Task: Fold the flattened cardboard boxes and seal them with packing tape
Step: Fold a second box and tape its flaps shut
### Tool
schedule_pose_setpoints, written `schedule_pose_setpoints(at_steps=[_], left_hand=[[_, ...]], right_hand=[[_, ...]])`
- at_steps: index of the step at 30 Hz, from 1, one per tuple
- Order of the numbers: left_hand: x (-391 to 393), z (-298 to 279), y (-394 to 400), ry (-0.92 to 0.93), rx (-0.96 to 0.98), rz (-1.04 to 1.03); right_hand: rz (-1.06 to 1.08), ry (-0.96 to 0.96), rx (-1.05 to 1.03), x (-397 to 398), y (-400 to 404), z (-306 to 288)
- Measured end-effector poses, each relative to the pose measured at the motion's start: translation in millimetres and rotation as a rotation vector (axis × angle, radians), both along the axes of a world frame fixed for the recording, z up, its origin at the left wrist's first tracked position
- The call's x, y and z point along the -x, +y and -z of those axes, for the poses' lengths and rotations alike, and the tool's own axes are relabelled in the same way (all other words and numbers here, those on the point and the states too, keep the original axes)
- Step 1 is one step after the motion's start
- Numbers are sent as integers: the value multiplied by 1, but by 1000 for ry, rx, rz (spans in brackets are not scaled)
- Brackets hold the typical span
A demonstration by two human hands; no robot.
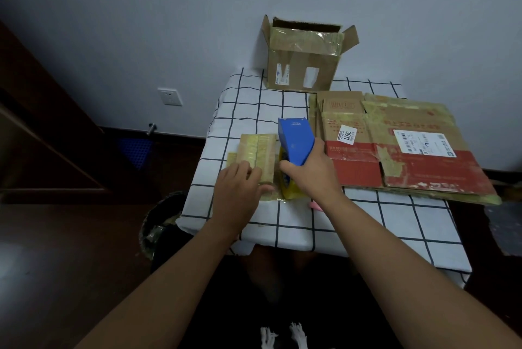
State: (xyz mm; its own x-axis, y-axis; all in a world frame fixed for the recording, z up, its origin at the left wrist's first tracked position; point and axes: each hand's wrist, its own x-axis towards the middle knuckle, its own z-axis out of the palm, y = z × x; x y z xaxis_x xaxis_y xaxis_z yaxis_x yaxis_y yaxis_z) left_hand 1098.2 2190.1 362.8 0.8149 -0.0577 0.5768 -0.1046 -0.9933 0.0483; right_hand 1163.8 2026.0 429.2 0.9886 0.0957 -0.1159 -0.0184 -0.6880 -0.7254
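On the bench point(282, 216), the left hand point(237, 193) presses flat, fingers straight, on the small taped box point(258, 156). Just right, touching the box's right edge, the right hand point(310, 170) grips the blue tape dispenser point(295, 142), its long axis pointing away. Flattened boxes point(401, 148) lie farther right.

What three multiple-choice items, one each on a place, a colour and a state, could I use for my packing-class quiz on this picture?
1. Where is the open box?
A. table's far edge by the wall
B. on the floor
C. on the flattened cardboard

2. What colour is the tape dispenser?
A. red
B. blue
C. green

3. What is the right hand doing?
A. resting open
B. gripping the tape dispenser
C. lifting a flap

Answers: 1 A, it stands behind the flattened cardboard; 2 B, its body is blue; 3 B, fingers wrap it while the left hand presses the small box.
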Motion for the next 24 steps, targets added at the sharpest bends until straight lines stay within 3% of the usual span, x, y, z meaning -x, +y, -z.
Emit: schedule_pose_setpoints(at_steps=[19,24], left_hand=[[9,-1,5,39,213,76],[7,1,5,50,184,51]], right_hand=[[-22,-44,-24,1,-3,3],[-23,-34,-22,1,-3,3]])
